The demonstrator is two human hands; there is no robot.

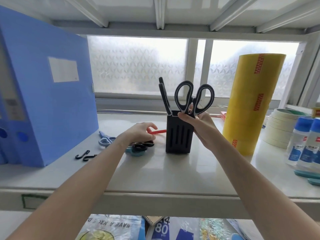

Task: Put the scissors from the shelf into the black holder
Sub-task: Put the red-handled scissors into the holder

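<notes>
Black-handled scissors stand gripped above the right hand.

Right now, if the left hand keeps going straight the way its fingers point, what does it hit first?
Most likely the red scissors: the left hand points right and its fingertips are already at the red handle. Beyond that lies the black holder. Depth is hard to judge, so contact is unconfirmed.

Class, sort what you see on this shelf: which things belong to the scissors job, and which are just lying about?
Belong: black holder; black-and-grey scissors in right hand; red scissors at left hand; blue scissors.

Lying about: blue file boxes; yellow roll; tape rolls; bottles; black hooks.
</notes>
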